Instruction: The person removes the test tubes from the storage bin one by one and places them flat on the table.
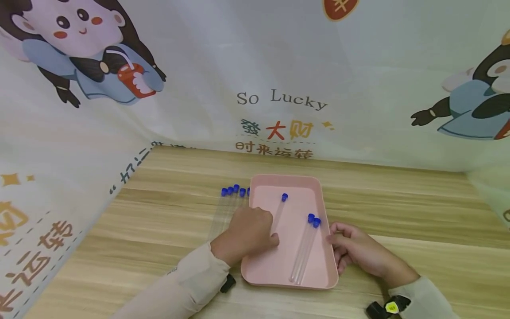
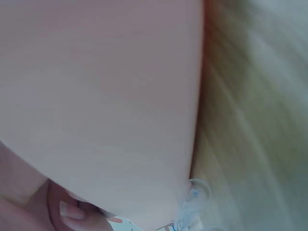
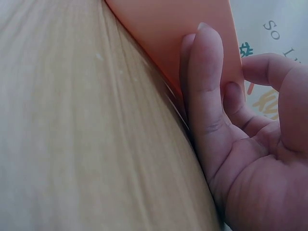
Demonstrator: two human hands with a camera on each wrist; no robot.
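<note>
A pink tray (image 1: 287, 277) lies on the wooden table. My left hand (image 1: 249, 230) is over its left side, fingers curled around a clear test tube with a blue cap (image 1: 284, 197); the tube's lower part is hidden by the hand. In the left wrist view the tray's outer wall (image 2: 101, 96) covers most of that hand, with a few fingers (image 2: 72, 211) showing at the bottom. Two more capped test tubes (image 1: 303, 252) lie side by side in the tray's right half. My right hand (image 1: 360, 250) holds the tray's right edge, its fingers (image 3: 206, 62) against the outer wall.
Several blue-capped test tubes (image 1: 223, 212) lie on the table (image 1: 159, 212) left of the tray, partly hidden by the left hand and the tray. A printed white cloth (image 1: 279, 57) hangs behind and along the left side.
</note>
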